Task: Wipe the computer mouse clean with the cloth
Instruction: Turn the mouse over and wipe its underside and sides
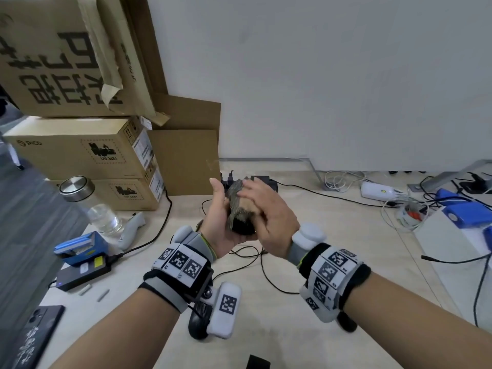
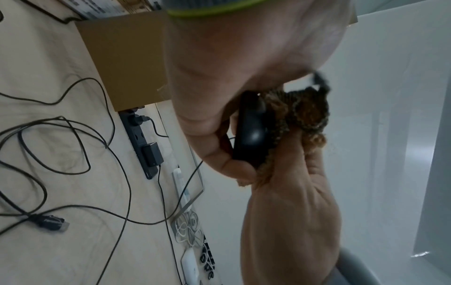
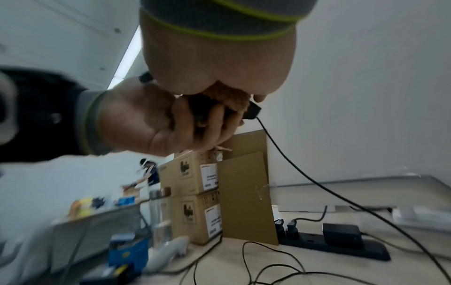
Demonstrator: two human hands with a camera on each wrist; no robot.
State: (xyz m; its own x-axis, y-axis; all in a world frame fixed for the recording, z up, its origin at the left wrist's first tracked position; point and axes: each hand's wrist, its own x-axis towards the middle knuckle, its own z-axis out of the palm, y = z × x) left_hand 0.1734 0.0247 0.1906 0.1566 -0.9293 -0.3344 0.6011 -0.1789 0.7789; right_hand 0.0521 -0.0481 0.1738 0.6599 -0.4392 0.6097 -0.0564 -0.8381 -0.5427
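I hold a black computer mouse (image 1: 241, 228) above the desk in my left hand (image 1: 219, 217), fingers curled under and around it. A brown knitted cloth (image 1: 239, 206) lies over the mouse's top. My right hand (image 1: 269, 217) grips the cloth and presses it on the mouse. In the left wrist view the mouse (image 2: 251, 131) shows side-on, with the cloth (image 2: 305, 111) bunched against it under the right hand (image 2: 292, 212). The right wrist view shows the left hand (image 3: 151, 123) wrapped round the mouse, the cloth (image 3: 227, 96) on top, and the mouse cable (image 3: 317, 185) hanging down to the desk.
Stacked cardboard boxes (image 1: 80, 155) stand at the back left, with a glass jar (image 1: 90, 203) and a blue box (image 1: 80, 246) in front. A black power strip (image 3: 336, 244) and loose cables (image 1: 255, 262) lie under the hands. A white box (image 1: 452, 235) sits at right.
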